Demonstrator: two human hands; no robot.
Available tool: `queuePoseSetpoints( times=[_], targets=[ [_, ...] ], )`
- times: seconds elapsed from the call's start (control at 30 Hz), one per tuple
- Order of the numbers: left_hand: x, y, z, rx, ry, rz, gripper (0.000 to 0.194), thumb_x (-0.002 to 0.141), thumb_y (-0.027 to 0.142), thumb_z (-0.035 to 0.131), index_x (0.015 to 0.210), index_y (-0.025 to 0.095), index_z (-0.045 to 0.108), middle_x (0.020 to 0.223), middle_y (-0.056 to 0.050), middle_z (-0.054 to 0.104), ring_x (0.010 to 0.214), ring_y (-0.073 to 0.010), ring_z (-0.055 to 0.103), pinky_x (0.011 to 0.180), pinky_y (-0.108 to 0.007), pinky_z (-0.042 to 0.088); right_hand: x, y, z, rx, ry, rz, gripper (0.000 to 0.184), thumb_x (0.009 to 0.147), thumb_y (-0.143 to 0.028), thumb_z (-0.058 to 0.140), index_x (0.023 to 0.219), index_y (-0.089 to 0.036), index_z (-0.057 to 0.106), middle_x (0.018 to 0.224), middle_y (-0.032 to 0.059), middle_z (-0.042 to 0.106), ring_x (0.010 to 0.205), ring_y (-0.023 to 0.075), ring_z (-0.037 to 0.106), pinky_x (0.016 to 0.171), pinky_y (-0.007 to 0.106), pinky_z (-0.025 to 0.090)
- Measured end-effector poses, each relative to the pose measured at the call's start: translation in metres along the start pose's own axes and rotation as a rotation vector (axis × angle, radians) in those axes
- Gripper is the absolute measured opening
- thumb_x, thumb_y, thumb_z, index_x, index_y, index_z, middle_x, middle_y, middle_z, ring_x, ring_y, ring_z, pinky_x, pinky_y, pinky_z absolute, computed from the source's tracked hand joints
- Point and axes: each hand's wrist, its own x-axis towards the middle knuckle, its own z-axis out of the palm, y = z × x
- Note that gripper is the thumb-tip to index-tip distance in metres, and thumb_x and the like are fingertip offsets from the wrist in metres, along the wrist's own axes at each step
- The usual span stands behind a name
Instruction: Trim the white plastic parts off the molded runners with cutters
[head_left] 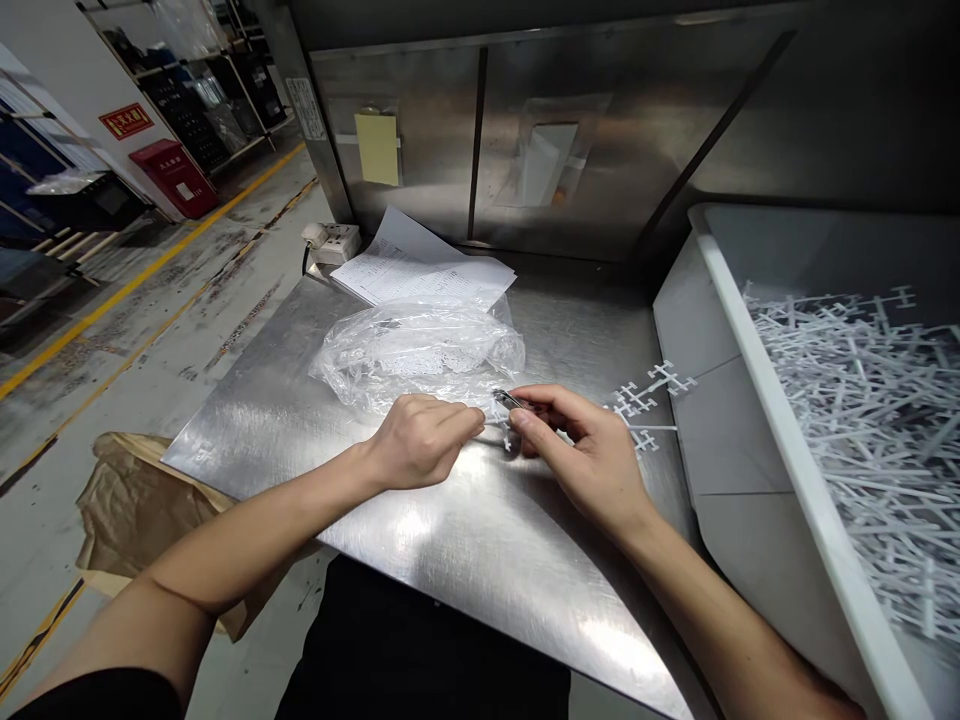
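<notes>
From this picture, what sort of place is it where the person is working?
Probably a factory workshop: a metal workbench, a big bin full of white plastic pieces, and yellow lines on the floor beside storage racks.

Brushed, glossy metal tabletop (420, 540); crinkled, shiny clear plastic bag (420, 350); creased, matt brown paper sack (135, 510).
</notes>
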Motion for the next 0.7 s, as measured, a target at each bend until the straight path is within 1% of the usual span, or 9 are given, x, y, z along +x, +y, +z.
queuePoseSetpoints(
  times=[0.17, 0.3, 0.4, 0.47, 0.53, 0.6, 0.7],
  targets=[
    [-0.0005, 0.0003, 0.0006, 0.009, -0.013, 0.010, 0.018, 0.105, 0.009, 0.049, 0.097, 0.020, 0.061, 0.073, 0.002, 0.068, 0.061, -0.0137, 0.062, 0.057, -0.028, 0.041, 0.0008, -0.0029, 0.0010, 0.020, 0.003, 0.000, 0.026, 0.099, -0.041, 0.075, 0.112, -0.021, 0.083, 0.081, 0.0038, 0.076, 0.071, 0.0208, 0.070, 0.067, 0.035, 0.058],
    [0.0010, 0.0005, -0.0004, 0.027, -0.030, 0.019, 0.021, 0.101, 0.005, 0.046, 0.094, 0.020, 0.059, 0.069, 0.003, 0.063, 0.059, -0.0139, 0.058, 0.056, -0.029, 0.039, 0.0016, -0.0041, 0.0005, 0.072, -0.013, 0.032, 0.026, 0.098, -0.041, 0.076, 0.112, -0.020, 0.082, 0.078, 0.0027, 0.077, 0.069, 0.0204, 0.072, 0.068, 0.035, 0.059],
    [0.0014, -0.0001, -0.0009, 0.033, -0.044, 0.024, 0.022, 0.099, 0.004, 0.045, 0.095, 0.020, 0.059, 0.070, 0.003, 0.063, 0.059, -0.0143, 0.057, 0.056, -0.029, 0.039, 0.0018, -0.0023, -0.0011, 0.090, -0.022, 0.043, 0.026, 0.098, -0.041, 0.077, 0.113, -0.020, 0.082, 0.082, 0.0038, 0.079, 0.068, 0.0202, 0.073, 0.067, 0.036, 0.060],
    [0.0013, -0.0006, -0.0012, 0.033, -0.050, 0.031, 0.023, 0.099, 0.003, 0.044, 0.096, 0.020, 0.059, 0.071, 0.002, 0.064, 0.061, -0.0145, 0.058, 0.056, -0.029, 0.039, 0.0018, -0.0006, -0.0027, 0.068, -0.021, 0.032, 0.026, 0.098, -0.041, 0.076, 0.113, -0.020, 0.083, 0.088, 0.0056, 0.082, 0.071, 0.0211, 0.074, 0.068, 0.037, 0.060],
    [0.0014, -0.0009, -0.0017, 0.039, -0.051, 0.044, 0.024, 0.098, 0.002, 0.043, 0.098, 0.020, 0.060, 0.073, 0.002, 0.065, 0.062, -0.0147, 0.060, 0.056, -0.030, 0.040, 0.0019, 0.0002, -0.0044, 0.012, -0.011, -0.002, 0.025, 0.098, -0.040, 0.076, 0.113, -0.021, 0.084, 0.092, 0.0067, 0.083, 0.078, 0.0234, 0.076, 0.072, 0.038, 0.060],
    [0.0017, -0.0010, -0.0024, 0.048, -0.055, 0.054, 0.024, 0.099, 0.002, 0.043, 0.099, 0.019, 0.060, 0.074, 0.002, 0.066, 0.063, -0.0148, 0.061, 0.057, -0.030, 0.041, 0.0020, -0.0003, -0.0058, -0.048, 0.000, -0.037, 0.024, 0.099, -0.039, 0.075, 0.113, -0.022, 0.085, 0.093, 0.0070, 0.083, 0.085, 0.0256, 0.077, 0.075, 0.040, 0.060],
    [0.0026, -0.0010, -0.0034, 0.055, -0.056, 0.060, 0.024, 0.100, 0.003, 0.043, 0.099, 0.019, 0.060, 0.074, 0.001, 0.066, 0.063, -0.0150, 0.061, 0.057, -0.030, 0.042, 0.0022, -0.0028, -0.0062, -0.073, 0.007, -0.039, 0.024, 0.099, -0.040, 0.074, 0.111, -0.023, 0.086, 0.089, 0.0065, 0.083, 0.085, 0.0263, 0.077, 0.077, 0.040, 0.060]
  ],
)
